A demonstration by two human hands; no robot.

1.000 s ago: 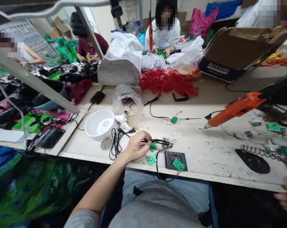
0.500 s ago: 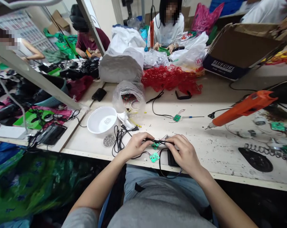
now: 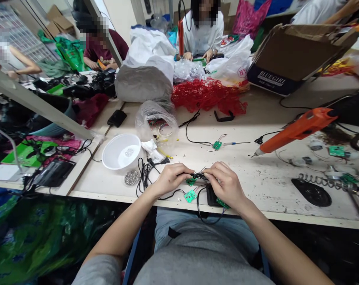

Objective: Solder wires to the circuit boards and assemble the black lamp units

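Note:
Between my two hands is a black cable (image 3: 198, 175), bunched into a small loop or knot. My left hand (image 3: 173, 179) pinches its left end with thumb and fingertips. On the other side my right hand (image 3: 225, 183) has thumb and forefinger closed on it. Just beneath the cable lies one green circuit board (image 3: 191, 181), partly covered. Another green circuit board (image 3: 190, 196) rests nearer the table's front edge. A flat black part (image 3: 211, 196) sits partly under my right hand, with a dark wire curving over the edge. Coiled black cord (image 3: 144, 176) lies left of my left hand.
A white bowl (image 3: 122, 151) and a dish of small screws (image 3: 132, 177) stand left. An orange electric screwdriver (image 3: 298, 130) hangs at right above motors and a spring (image 3: 318, 180). Behind are a plastic bag (image 3: 157, 118), red netting (image 3: 209, 95) and a carton (image 3: 292, 59). Co-workers sit beyond.
The cable between my fingers has gone from stretched strands to a tighter bunch, and my right hand has shifted slightly. The whole view has swung a little, moving the scene leftward.

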